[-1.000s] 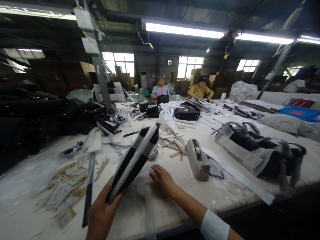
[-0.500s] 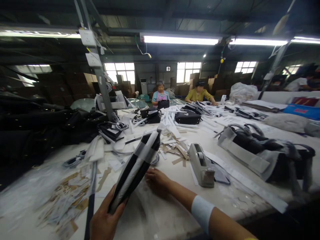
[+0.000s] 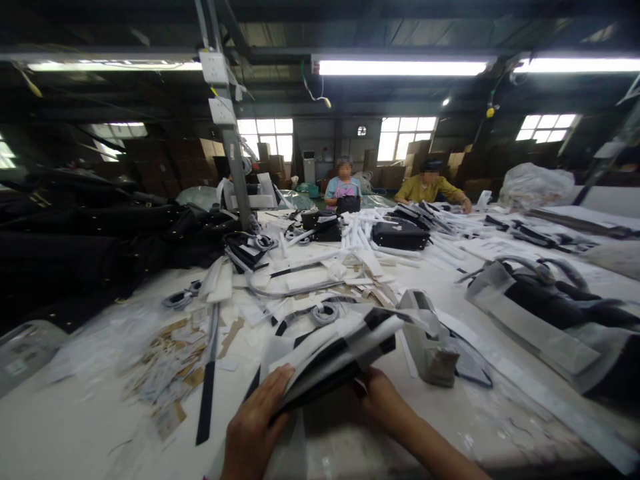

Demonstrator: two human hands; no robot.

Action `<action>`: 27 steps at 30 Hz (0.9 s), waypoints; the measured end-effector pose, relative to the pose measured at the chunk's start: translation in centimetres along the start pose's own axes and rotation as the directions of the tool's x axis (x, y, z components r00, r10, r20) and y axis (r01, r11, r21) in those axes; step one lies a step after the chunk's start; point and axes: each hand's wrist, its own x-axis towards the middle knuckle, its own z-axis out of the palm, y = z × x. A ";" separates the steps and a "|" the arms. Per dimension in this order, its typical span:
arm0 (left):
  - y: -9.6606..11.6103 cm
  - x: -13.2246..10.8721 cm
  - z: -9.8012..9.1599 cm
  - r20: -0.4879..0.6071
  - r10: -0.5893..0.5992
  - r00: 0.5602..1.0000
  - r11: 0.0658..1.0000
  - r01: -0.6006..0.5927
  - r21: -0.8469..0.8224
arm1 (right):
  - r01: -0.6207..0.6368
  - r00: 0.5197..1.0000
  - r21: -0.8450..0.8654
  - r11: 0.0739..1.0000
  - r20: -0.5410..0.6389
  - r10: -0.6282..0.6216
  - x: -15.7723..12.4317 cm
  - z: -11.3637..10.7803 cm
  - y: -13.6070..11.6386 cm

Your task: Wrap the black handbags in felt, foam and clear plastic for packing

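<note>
My left hand (image 3: 253, 430) grips the near end of a flat black bag wrapped in white paper (image 3: 336, 353), which lies tilted low over the white table (image 3: 90, 427). My right hand (image 3: 383, 407) is under the bag's right side with its fingers curled against it. A grey tape dispenser (image 3: 430, 343) stands just to the right of the bag.
Paper and cardboard scraps (image 3: 165, 377) and a black strap (image 3: 207, 387) lie at left. Wrapped black bags (image 3: 555, 313) sit at right, a black pile (image 3: 90, 247) at far left. Two people (image 3: 345, 190) work at the table's far end beside a metal post (image 3: 230, 127).
The bag has swung down from steeply upright to nearly flat. My right hand left the table top and moved under the bag. The view shifted left.
</note>
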 end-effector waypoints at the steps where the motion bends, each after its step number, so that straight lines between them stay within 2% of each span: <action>1: 0.3 -0.1 0.1 0.002 0.045 0.999 0.999 -0.045 0.028 | 0.057 0.997 -0.088 0.994 0.058 -0.052 -1.9 -0.5 -0.2; 3: 1.0 -0.2 0.3 -0.025 0.135 0.991 0.987 -0.132 0.087 | 0.163 0.967 -0.110 0.980 0.214 -0.137 -4.6 -1.5 -1.4; 5: 1.6 -0.4 0.5 -0.068 0.212 0.975 0.970 -0.201 0.139 | 0.236 0.936 -0.079 0.969 0.287 -0.205 -5.7 -2.6 -3.3; 6: 1.9 -0.5 0.5 -0.086 0.240 0.967 0.961 -0.225 0.160 | 0.258 0.935 -0.078 0.963 0.272 -0.228 -5.6 -3.1 -4.3; 9: 2.3 -0.8 0.4 -0.093 0.281 0.955 0.946 -0.259 0.195 | 0.304 0.949 -0.146 0.941 0.128 -0.287 -3.4 -3.9 -6.7; 11: 2.4 -0.9 0.3 -0.070 0.288 0.955 0.942 -0.269 0.203 | 0.387 0.922 -0.215 0.897 0.101 -0.374 -1.8 -3.5 -7.3; 13: 2.5 -0.7 0.2 -0.063 0.282 0.957 0.943 -0.264 0.204 | 0.543 0.840 -0.272 0.794 0.188 -0.510 -0.9 -2.0 -7.0; 16: 2.8 -0.2 0.3 -0.077 0.248 0.966 0.955 -0.230 0.189 | 0.774 0.631 -0.224 0.592 0.336 -0.699 -1.5 1.6 -5.6; 17: 3.0 0.0 0.4 -0.080 0.238 0.968 0.958 -0.220 0.182 | 0.811 0.583 -0.199 0.550 0.350 -0.733 -2.1 3.0 -4.9; 18: 3.1 0.1 0.5 -0.076 0.231 0.970 0.961 -0.215 0.176 | 0.822 0.567 -0.197 0.534 0.360 -0.741 -2.7 4.4 -4.0; 19: 3.2 0.2 0.6 -0.070 0.234 0.970 0.960 -0.219 0.173 | 0.821 0.570 -0.225 0.525 0.369 -0.734 -3.3 5.8 -3.1; 20: 3.3 0.2 0.7 -0.068 0.241 0.968 0.959 -0.226 0.173 | 0.805 0.593 -0.275 0.525 0.374 -0.713 -3.9 7.1 -2.1; 23: 3.5 0.0 0.9 -0.060 0.258 0.964 0.953 -0.244 0.181 | 0.677 0.731 -0.434 0.595 0.305 -0.610 -5.2 10.1 1.4; 25: 3.4 -0.2 0.9 -0.045 0.261 0.964 0.951 -0.249 0.184 | 0.591 0.803 -0.463 0.660 0.258 -0.538 -5.6 11.1 3.3; 27: 3.3 -0.3 0.8 -0.043 0.269 0.962 0.948 -0.257 0.188 | 0.547 0.836 -0.461 0.699 0.249 -0.489 -5.9 10.8 4.4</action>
